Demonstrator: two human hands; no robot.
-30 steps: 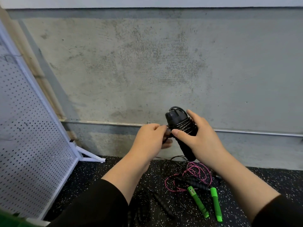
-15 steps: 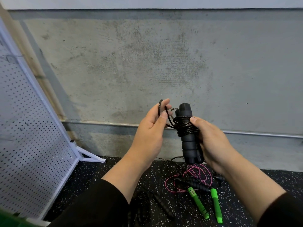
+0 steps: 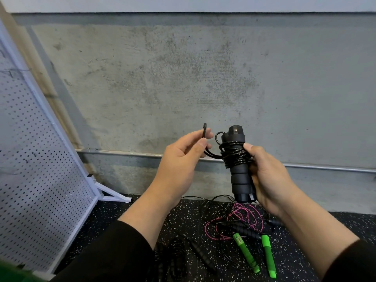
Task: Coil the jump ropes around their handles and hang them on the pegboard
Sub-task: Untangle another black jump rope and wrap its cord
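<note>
Here the black handles (image 3: 240,165), wound with black rope, stand upright at chest height before the concrete wall (image 3: 183,78), gripped by the right hand (image 3: 268,180). The left hand (image 3: 179,159) pinches a free rope loop (image 3: 204,132) beside them. Slack in that loop would likely let the windings unravel before reaching the pegboard (image 3: 36,169).

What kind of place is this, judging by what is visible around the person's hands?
Probably a gym or its equipment storage corner. The floor is black speckled rubber, several jump ropes lie tangled on it, and a white pegboard leans at the left before a bare concrete wall.
</note>
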